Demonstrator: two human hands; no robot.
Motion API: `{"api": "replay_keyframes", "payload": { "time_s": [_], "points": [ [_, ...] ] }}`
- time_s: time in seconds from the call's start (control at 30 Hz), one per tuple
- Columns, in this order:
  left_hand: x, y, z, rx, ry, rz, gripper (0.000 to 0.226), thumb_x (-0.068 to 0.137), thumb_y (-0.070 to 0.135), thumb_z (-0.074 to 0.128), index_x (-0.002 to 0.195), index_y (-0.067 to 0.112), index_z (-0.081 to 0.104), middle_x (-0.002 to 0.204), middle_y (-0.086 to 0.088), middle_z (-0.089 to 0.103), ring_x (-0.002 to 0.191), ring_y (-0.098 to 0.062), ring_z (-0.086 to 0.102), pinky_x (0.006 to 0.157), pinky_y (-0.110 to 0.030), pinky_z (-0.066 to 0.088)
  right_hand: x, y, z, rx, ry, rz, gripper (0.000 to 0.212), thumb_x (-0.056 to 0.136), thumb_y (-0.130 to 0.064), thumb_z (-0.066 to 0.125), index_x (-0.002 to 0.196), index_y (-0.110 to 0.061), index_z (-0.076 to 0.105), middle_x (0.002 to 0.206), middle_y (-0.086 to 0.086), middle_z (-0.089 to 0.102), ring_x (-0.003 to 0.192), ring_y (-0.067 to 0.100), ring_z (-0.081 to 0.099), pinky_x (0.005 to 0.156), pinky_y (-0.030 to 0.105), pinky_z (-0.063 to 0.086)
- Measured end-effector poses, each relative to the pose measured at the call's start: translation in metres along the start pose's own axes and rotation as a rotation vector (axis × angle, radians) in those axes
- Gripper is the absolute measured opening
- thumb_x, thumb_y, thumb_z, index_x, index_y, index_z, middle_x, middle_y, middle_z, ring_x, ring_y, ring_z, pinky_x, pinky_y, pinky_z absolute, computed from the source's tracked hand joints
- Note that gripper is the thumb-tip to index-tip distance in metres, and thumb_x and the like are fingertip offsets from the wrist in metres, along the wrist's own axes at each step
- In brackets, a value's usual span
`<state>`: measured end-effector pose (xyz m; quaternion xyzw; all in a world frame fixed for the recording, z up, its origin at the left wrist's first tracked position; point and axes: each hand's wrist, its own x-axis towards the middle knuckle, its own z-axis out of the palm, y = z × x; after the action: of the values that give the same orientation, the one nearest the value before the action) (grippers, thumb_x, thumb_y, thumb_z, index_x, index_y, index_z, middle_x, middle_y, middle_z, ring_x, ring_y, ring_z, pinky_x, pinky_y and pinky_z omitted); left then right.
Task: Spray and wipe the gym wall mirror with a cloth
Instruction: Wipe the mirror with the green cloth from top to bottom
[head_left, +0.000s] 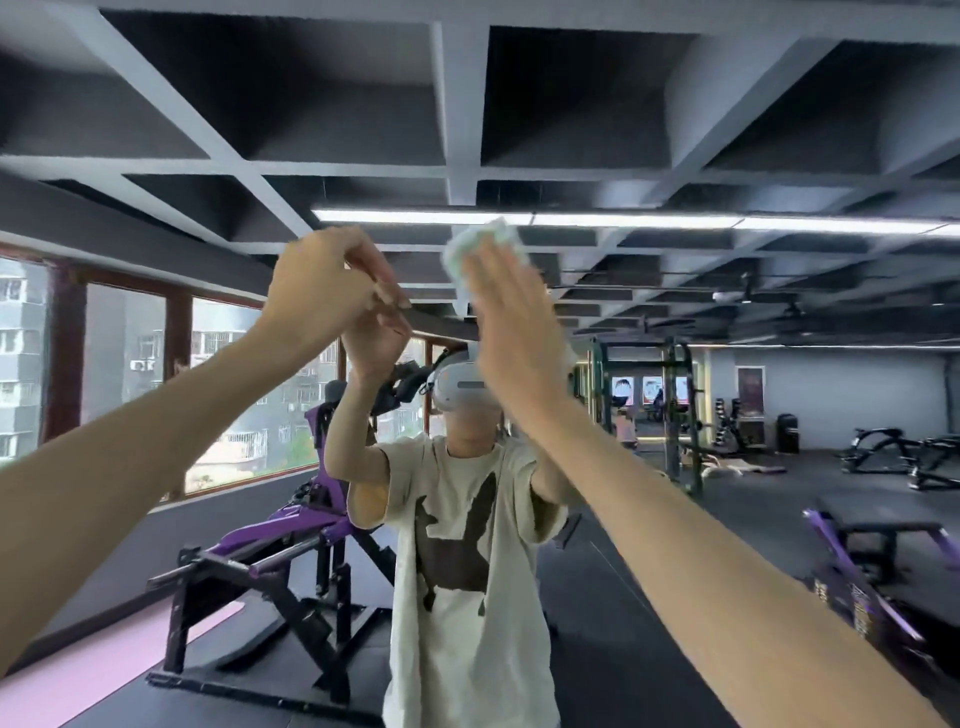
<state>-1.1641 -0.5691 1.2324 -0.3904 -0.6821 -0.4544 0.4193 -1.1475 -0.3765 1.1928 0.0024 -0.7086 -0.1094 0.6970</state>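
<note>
The wall mirror (753, 322) fills the whole view and reflects the gym and me. My right hand (511, 322) is raised with flat, straight fingers and presses a pale green-white cloth (480, 249) against the glass high up. My left hand (324, 283) is raised to the left of it. Its bent fingertips touch the glass where they meet their own reflection (376, 338), and it holds nothing that I can see. No spray bottle is in view.
Everything else is a reflection. There is a purple and black weight machine (291, 540) at lower left, windows (124, 364) along the left, a bench with purple legs (878, 540) at right, and racks (675, 410) farther back under a dark coffered ceiling.
</note>
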Motion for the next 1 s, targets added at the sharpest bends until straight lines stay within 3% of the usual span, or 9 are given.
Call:
{"api": "replay_keyframes", "payload": {
  "time_s": [0.07, 0.13, 0.2, 0.37, 0.57, 0.7, 0.8, 0.87, 1.0],
  "points": [
    [-0.003, 0.006, 0.012, -0.013, 0.016, 0.01, 0.033, 0.067, -0.009, 0.043, 0.076, 0.011, 0.068, 0.078, -0.001, 0.066, 0.084, -0.02, 0.061, 0.08, -0.035, 0.051, -0.029, -0.026, 0.008, 0.025, -0.206, -0.422, 0.074, 0.079, 0.01, 0.029, 0.145, -0.023, 0.039, 0.152, -0.001, 0.035, 0.143, 0.018, 0.024, 0.121, 0.032, 0.004],
    [-0.006, 0.012, 0.023, 0.037, 0.031, 0.036, 0.033, 0.068, -0.008, 0.043, 0.077, 0.012, 0.068, 0.081, -0.004, 0.067, 0.083, -0.02, 0.06, 0.081, -0.036, 0.05, -0.02, -0.011, 0.007, 0.005, -0.277, -0.555, 0.072, 0.081, 0.009, 0.033, 0.145, -0.025, 0.036, 0.153, -0.001, 0.033, 0.142, 0.013, 0.026, 0.121, 0.029, 0.002],
    [-0.008, 0.015, 0.028, 0.085, 0.055, 0.053, 0.031, 0.068, -0.007, 0.046, 0.073, 0.015, 0.067, 0.076, 0.002, 0.064, 0.08, -0.017, 0.058, 0.083, -0.037, 0.049, 0.016, 0.025, 0.003, 0.036, -0.196, -0.325, 0.08, 0.082, 0.014, 0.034, 0.147, -0.033, 0.029, 0.155, -0.009, 0.028, 0.139, 0.003, 0.023, 0.119, 0.033, 0.02],
    [-0.008, 0.012, 0.015, 0.141, 0.049, 0.02, 0.035, 0.071, -0.008, 0.044, 0.067, 0.022, 0.063, 0.068, 0.013, 0.057, 0.078, -0.012, 0.053, 0.081, -0.031, 0.046, 0.094, 0.069, -0.021, -0.052, 0.055, 0.201, 0.068, 0.09, 0.012, 0.037, 0.15, -0.018, 0.027, 0.159, 0.0, 0.02, 0.148, 0.017, 0.01, 0.119, 0.03, 0.0],
    [-0.011, 0.013, 0.009, 0.053, 0.043, -0.079, 0.036, 0.073, -0.007, 0.042, 0.069, 0.021, 0.064, 0.075, 0.004, 0.063, 0.081, -0.015, 0.06, 0.073, -0.025, 0.048, 0.005, -0.004, 0.007, -0.052, -0.32, -0.453, 0.069, 0.088, 0.012, 0.04, 0.149, -0.02, 0.03, 0.157, -0.004, 0.025, 0.146, 0.014, 0.015, 0.117, 0.027, -0.005],
    [-0.022, 0.015, 0.011, 0.087, -0.019, -0.05, 0.038, 0.074, -0.008, 0.042, 0.063, 0.023, 0.06, 0.07, 0.014, 0.058, 0.085, -0.012, 0.057, 0.078, -0.026, 0.047, 0.069, 0.049, -0.023, -0.034, -0.099, -0.064, 0.065, 0.092, 0.01, 0.044, 0.146, -0.025, 0.037, 0.153, -0.01, 0.031, 0.142, 0.013, 0.028, 0.115, 0.021, 0.009],
    [-0.025, 0.013, 0.013, 0.115, -0.026, -0.046, 0.033, 0.075, -0.009, 0.042, 0.07, 0.017, 0.062, 0.073, 0.008, 0.059, 0.081, -0.01, 0.055, 0.076, -0.023, 0.043, 0.088, 0.048, -0.027, 0.047, 0.026, 0.17, 0.063, 0.09, 0.013, 0.043, 0.144, -0.018, 0.04, 0.151, -0.005, 0.036, 0.14, 0.018, 0.032, 0.117, 0.032, 0.024],
    [-0.028, 0.011, 0.02, 0.096, -0.045, -0.068, 0.032, 0.074, -0.009, 0.043, 0.071, 0.016, 0.063, 0.073, 0.008, 0.06, 0.077, -0.008, 0.053, 0.072, -0.023, 0.042, 0.058, 0.024, -0.012, 0.06, 0.049, 0.081, 0.066, 0.085, 0.017, 0.042, 0.141, -0.018, 0.046, 0.148, -0.005, 0.04, 0.141, 0.018, 0.031, 0.117, 0.037, 0.027],
    [-0.03, 0.01, 0.035, 0.082, -0.068, -0.087, 0.039, 0.07, -0.008, 0.047, 0.059, 0.028, 0.058, 0.068, 0.018, 0.058, 0.074, -0.01, 0.053, 0.071, -0.027, 0.045, 0.004, 0.021, -0.008, 0.003, -0.215, -0.258, 0.069, 0.084, 0.016, 0.051, 0.142, -0.02, 0.043, 0.15, -0.005, 0.038, 0.141, 0.014, 0.03, 0.116, 0.028, 0.004]
  ]
}}
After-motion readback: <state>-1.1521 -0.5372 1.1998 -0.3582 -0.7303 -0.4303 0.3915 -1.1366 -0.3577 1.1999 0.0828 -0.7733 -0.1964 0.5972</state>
